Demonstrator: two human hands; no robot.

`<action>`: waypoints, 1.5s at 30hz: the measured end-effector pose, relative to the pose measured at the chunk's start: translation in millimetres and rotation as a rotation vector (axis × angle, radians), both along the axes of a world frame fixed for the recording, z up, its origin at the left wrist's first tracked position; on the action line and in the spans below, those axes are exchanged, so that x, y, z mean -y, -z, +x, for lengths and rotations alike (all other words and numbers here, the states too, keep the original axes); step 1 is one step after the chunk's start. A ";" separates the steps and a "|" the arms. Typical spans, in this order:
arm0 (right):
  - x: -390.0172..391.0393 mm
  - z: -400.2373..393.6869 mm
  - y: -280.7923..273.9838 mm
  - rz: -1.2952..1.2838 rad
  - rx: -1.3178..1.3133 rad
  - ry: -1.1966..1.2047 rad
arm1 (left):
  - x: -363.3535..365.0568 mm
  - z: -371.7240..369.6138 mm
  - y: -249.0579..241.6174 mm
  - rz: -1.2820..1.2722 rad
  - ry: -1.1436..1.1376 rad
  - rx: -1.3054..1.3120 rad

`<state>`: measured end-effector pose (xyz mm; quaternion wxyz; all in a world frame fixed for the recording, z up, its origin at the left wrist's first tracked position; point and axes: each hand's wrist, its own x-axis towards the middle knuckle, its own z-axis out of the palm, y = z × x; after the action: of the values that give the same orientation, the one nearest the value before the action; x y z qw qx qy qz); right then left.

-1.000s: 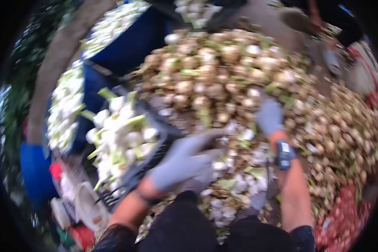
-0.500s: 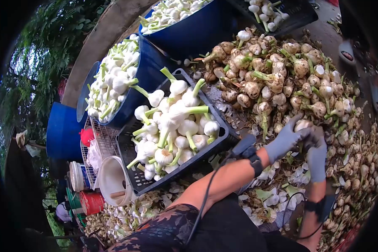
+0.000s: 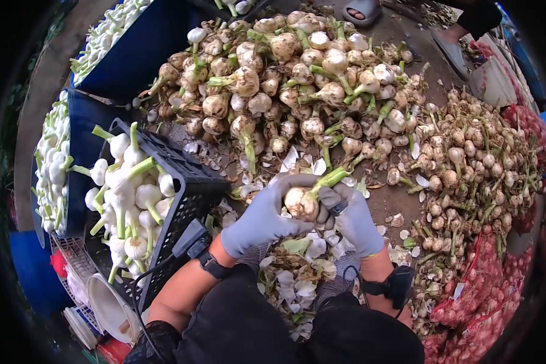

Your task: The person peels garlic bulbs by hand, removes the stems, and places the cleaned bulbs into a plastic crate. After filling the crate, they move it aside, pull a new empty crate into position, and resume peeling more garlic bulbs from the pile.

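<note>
My left hand (image 3: 262, 213), in a grey glove, is wrapped round a brownish garlic bulb (image 3: 301, 204) with a thick green stem pointing up to the right. Against the stem side of the bulb, my right hand (image 3: 353, 219), gloved alike, has its fingers curled, with something small and dark at the fingertips that I cannot make out. Both hands are over peeled skins (image 3: 294, 276) between my legs. Beyond them lies a large heap of unpeeled garlic (image 3: 246, 82).
A black crate (image 3: 185, 176) of cleaned white garlic stands at the left, with blue tubs (image 3: 118, 64) behind it. Smaller bulbs (image 3: 461, 151) and red net bags (image 3: 482, 291) lie at the right. A person's sandalled foot (image 3: 452, 51) is at the top right.
The view has swung to the right. The hands have come from the heap's edge to in front of my body, and the bulb with its green stem now shows between them.
</note>
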<state>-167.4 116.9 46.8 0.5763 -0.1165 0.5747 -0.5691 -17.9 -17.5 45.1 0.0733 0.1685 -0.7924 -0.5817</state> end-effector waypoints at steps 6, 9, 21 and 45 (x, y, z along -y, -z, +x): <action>0.4 16.7 -0.1 0.083 -0.273 0.010 | -10.1 -1.9 11.2 0.877 -0.310 -0.162; -5.2 15.8 22.7 0.027 -0.831 0.029 | -14.4 -6.1 10.0 0.988 -0.329 -0.256; 0.5 5.7 12.7 -0.233 -0.537 -0.050 | -12.4 -2.6 -6.6 0.661 -0.290 -0.142; -9.7 6.5 -213.4 -0.153 -1.258 -0.290 | -26.4 92.5 -191.0 0.718 -0.141 -0.482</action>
<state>-160.9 126.6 260.2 0.1906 -0.5446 0.7388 -0.3481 74.7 8.9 236.1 0.2325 0.0966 -0.4867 -0.8365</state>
